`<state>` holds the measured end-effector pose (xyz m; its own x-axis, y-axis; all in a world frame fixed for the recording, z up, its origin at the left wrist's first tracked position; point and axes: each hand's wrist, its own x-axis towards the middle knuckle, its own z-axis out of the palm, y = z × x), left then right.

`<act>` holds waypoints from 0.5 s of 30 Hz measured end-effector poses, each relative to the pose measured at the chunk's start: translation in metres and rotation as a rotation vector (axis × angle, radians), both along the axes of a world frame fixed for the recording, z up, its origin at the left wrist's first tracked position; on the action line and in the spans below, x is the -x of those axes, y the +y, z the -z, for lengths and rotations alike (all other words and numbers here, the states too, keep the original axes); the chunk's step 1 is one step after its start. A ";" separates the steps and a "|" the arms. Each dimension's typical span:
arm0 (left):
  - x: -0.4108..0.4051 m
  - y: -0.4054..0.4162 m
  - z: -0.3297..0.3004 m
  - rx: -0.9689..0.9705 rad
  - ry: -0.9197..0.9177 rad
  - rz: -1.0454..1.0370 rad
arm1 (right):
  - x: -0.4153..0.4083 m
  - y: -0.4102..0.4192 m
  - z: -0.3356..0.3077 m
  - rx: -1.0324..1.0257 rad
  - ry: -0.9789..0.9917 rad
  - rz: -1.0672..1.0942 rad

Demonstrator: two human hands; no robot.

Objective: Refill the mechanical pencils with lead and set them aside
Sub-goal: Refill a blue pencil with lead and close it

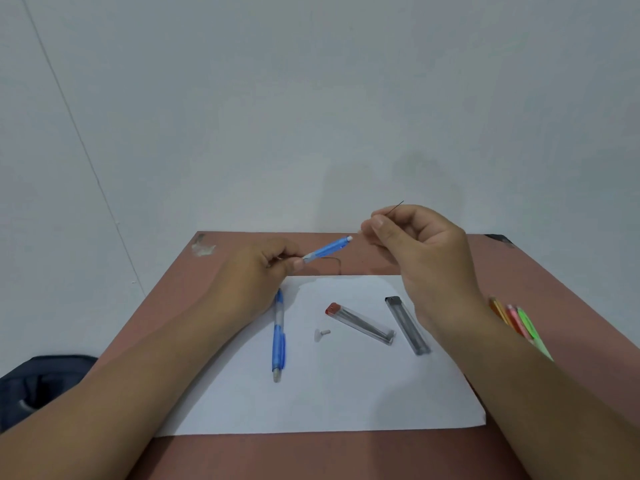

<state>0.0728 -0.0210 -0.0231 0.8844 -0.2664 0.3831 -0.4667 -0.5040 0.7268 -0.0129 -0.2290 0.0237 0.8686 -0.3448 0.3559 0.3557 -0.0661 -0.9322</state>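
left fingers [292, 263] grip blue pencil [327, 250], pointing up-right | right fingers [379, 225] pinch lead [397, 206]

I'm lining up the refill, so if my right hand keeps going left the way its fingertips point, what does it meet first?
Probably the white end of the blue pencil held by your left hand; right hand pinches a lead. Depth is uncertain.

Viewpoint: one head-worn wide-angle camera, sitting above the table's [242, 455] near edge.
Facing: looking forward and down, toward the wall [311, 98].
Nearness: framing both forearms close, lower corners.
Shared views: none; single view.
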 end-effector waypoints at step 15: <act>0.004 -0.001 0.000 0.099 -0.028 0.111 | 0.012 0.014 -0.007 -0.186 -0.039 -0.203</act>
